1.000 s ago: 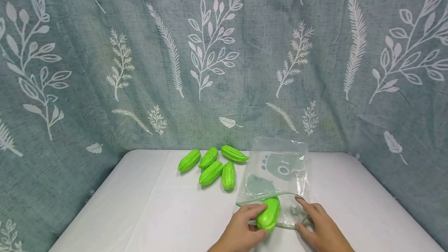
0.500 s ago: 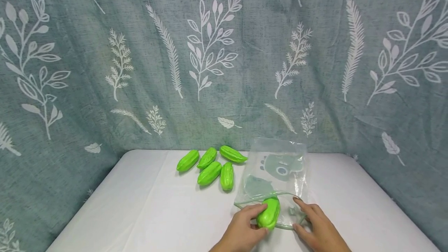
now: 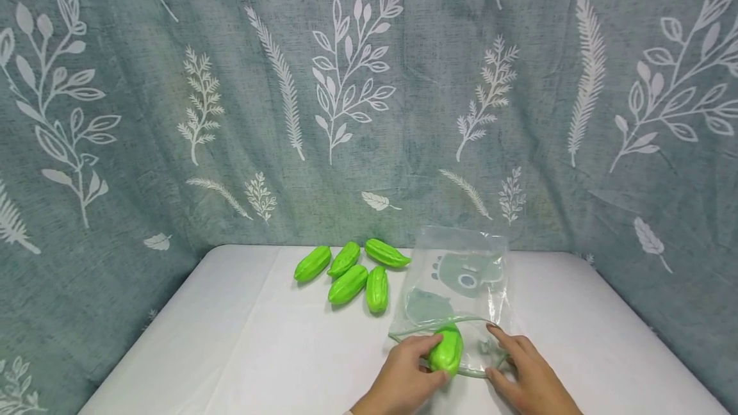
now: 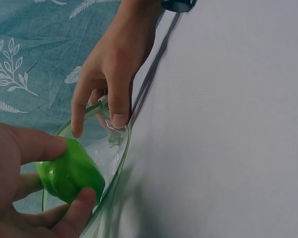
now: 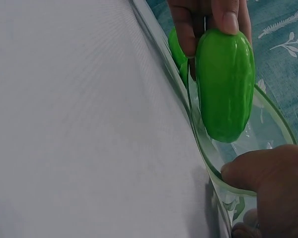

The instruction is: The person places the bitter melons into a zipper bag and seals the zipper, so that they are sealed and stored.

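Leftmost on the white table (image 3: 277, 338), five ridged green cucumbers, glossy like plastic, lie in a loose group: the outermost one (image 3: 312, 264) slants at the edge of the group, a second (image 3: 344, 259) and a third (image 3: 348, 285) sit close by, a fourth (image 3: 377, 289) points toward the person, and the fifth (image 3: 387, 253) lies at the back with its tip near the bag.

Next comes the left hand (image 3: 400, 373), its grip closed firmly around the held cucumber (image 3: 446, 351), thumb on one side and fingers on the other. That cucumber is at the mouth of the clear zip bag (image 3: 461, 274), its far end at the opening and its near end outside. The bag lies on the table, with pale green printed figures on its film.

On the right, the right hand (image 3: 527, 373) grasps the rim of the mouth, thumb and index finger spread so the two lips stand apart.

The step in hand appears to be feeding this cucumber into the bag. The next move seems to call for sliding it forward past the lip, with the right hand bracing the rim, then loosening the left grip once it is well inside; the lower lip could fold or snag.
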Motion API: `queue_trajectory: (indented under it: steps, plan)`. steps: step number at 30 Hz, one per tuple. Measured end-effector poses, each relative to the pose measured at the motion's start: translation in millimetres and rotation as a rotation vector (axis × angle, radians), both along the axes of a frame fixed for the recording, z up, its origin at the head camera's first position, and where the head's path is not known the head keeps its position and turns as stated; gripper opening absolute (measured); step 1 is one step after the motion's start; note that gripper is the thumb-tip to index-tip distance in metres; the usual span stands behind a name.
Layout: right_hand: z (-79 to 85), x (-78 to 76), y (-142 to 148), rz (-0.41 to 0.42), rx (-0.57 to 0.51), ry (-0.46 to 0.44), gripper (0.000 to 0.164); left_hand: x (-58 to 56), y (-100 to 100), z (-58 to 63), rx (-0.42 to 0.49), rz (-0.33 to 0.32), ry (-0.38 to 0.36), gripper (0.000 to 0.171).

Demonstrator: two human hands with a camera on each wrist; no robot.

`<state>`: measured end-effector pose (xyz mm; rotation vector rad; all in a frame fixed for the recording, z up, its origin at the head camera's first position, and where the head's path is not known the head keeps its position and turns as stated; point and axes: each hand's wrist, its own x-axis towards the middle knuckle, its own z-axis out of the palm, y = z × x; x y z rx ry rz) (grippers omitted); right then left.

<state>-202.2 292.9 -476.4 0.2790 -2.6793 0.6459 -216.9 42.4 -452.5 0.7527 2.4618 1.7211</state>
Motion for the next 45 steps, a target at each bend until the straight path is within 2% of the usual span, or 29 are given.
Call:
queue_trajectory:
  steps: [5, 8, 15, 20, 28, 31, 36, 38, 41, 45]
  plan:
    - [-0.7, 0.4, 0.7, 0.012, -0.012, 0.012, 0.071, -0.3, 3.5, -0.9, -0.094, 0.029, 0.155, 0.055]
    - [-0.3, 0.1, 1.0, 0.016, -0.008, 0.015, 0.071, 0.1, 6.5, 0.8, -0.151, 0.050, 0.215, 0.052]
    - [-0.4, 0.0, 1.4, 0.018, -0.004, 0.018, 0.071, 1.6, 11.6, 2.3, -0.221, 0.096, 0.232, 0.053]
    - [-1.3, -0.3, 0.7, 0.019, -0.002, 0.042, 0.071, 5.9, 12.0, 2.1, -0.290, 0.146, 0.308, 0.049]
    - [-1.2, 0.7, 1.4, 0.011, -0.018, 0.017, 0.071, 12.2, 7.4, 11.3, -0.406, 0.127, 0.403, 0.041]
    - [0.3, 0.9, 1.4, 0.004, -0.017, -0.002, 0.072, 12.5, 3.7, 12.2, -0.458, 0.088, 0.511, 0.034]
    - [2.3, 1.2, 0.4, 0.006, -0.028, -0.026, 0.072, 9.8, -1.7, 9.9, -0.549, -0.002, 0.823, 0.027]
    - [2.5, 1.1, 0.1, 0.011, -0.037, -0.034, 0.072, 8.8, -3.3, 10.2, -0.594, -0.034, 0.919, 0.028]
    - [2.5, 1.1, -0.1, 0.012, -0.043, -0.048, 0.073, 8.6, -4.6, 12.1, -0.659, -0.073, 0.987, 0.029]
    - [2.1, 1.5, -0.1, 0.014, -0.053, -0.067, 0.073, 10.0, -5.5, 12.7, -0.708, -0.087, 0.997, 0.029]
